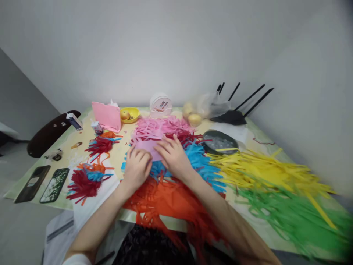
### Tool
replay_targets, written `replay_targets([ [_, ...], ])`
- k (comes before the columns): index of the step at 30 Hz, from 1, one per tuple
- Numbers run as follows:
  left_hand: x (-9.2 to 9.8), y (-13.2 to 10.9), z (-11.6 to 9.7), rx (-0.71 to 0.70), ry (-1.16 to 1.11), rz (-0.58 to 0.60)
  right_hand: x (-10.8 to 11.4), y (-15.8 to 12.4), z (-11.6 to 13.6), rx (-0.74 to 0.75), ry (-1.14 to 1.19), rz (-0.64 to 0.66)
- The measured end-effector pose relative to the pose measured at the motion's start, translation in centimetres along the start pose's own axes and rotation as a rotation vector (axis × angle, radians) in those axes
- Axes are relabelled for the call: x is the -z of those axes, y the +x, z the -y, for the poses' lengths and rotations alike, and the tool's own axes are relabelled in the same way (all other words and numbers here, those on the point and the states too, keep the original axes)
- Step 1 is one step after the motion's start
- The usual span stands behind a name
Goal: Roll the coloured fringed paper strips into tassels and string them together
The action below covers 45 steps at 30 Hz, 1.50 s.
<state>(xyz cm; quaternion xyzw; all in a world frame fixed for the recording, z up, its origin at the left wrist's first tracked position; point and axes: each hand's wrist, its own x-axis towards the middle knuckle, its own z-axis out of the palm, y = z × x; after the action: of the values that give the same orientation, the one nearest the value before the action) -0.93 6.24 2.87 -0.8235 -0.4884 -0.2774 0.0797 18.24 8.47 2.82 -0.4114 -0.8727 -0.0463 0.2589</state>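
A person's bare hands work over a lilac sheet of paper (148, 148) at a table (124, 136), the sheet lying on top of blue paper fringe (202, 160), with pink fringe (168, 125) beyond and orange fringe (173, 197) nearer the body. Thin and probably very light, the paper looks soft enough to crease or tear under a hard tug; its side edges would likely offer the safest hold, pinched lightly between thumb and fingertips. The left hand (138, 165) sits at the sheet's left edge, fingers curled, though whether it pinches the paper cannot be told. The right hand (175, 156) lies with fingers spread over the right edge, unclenched. Both forearms angle inward from the table's near side.
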Motion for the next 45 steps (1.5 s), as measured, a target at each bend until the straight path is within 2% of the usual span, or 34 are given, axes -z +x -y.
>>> replay_targets([
  [3, 0.0, -2.1, 0.1, -0.019, -0.104, 0.071, -0.4, -1.8, -0.5, -0.014, 0.079, 0.177],
  [8, 0.4, -1.9, 1.1, 0.013, -0.37, 0.22, 2.5, -3.9, 0.2, -0.103, 0.207, 0.201],
  [12, 1.3, -1.1, 0.8, 0.175, -0.615, 0.225, 5.1, -4.1, 0.7, -0.279, 0.389, 0.16],
  [14, 1.9, -0.6, 0.5, 0.209, -0.719, 0.225, 6.1, -3.9, 0.8, -0.311, 0.49, 0.113],
  [18, 2.8, 0.2, 0.4, 0.204, -0.945, 0.25, 7.2, -3.7, 0.7, -0.298, 0.635, 0.092],
  [21, 2.8, 0.4, 0.8, 0.197, -1.057, 0.201, 7.3, -3.9, 0.4, -0.304, 0.73, 0.035],
  [24, 2.8, 0.3, 1.6, 0.125, -1.156, 0.192, 7.3, -4.2, -0.1, -0.306, 0.826, -0.02],
  [26, 3.2, 0.3, 2.2, 0.061, -1.194, 0.228, 7.3, -4.2, -0.4, -0.277, 0.89, -0.039],
  [29, 4.5, 0.6, 3.1, -0.066, -1.183, 0.385, 7.6, -4.1, -0.4, -0.191, 0.933, -0.062],
  [32, 5.5, 1.5, 3.3, -0.157, -1.203, 0.548, 8.2, -3.8, 0.0, -0.123, 0.865, -0.054],
  [34, 5.6, 2.2, 2.9, -0.1, -1.181, 0.624, 8.6, -3.7, 0.2, -0.071, 0.793, -0.022],
  [36, 5.5, 3.0, 2.2, -0.016, -1.071, 0.716, 9.2, -3.6, 0.0, -0.003, 0.729, 0.029],
  [38, 5.5, 3.7, 1.6, 0.01, -0.936, 0.789, 10.0, -3.5, -0.8, 0.06, 0.682, 0.107],
  [41, 5.9, 4.4, 0.9, -0.024, -0.786, 0.753, 11.6, -3.3, -2.3, 0.085, 0.621, 0.329],
  [43, 6.3, 4.7, 0.5, -0.049, -0.685, 0.701, 12.3, -2.9, -2.7, 0.04, 0.583, 0.456],
  [45, 6.5, 5.0, 0.2, -0.08, -0.592, 0.691, 12.1, -2.4, -2.4, -0.044, 0.542, 0.454],
])
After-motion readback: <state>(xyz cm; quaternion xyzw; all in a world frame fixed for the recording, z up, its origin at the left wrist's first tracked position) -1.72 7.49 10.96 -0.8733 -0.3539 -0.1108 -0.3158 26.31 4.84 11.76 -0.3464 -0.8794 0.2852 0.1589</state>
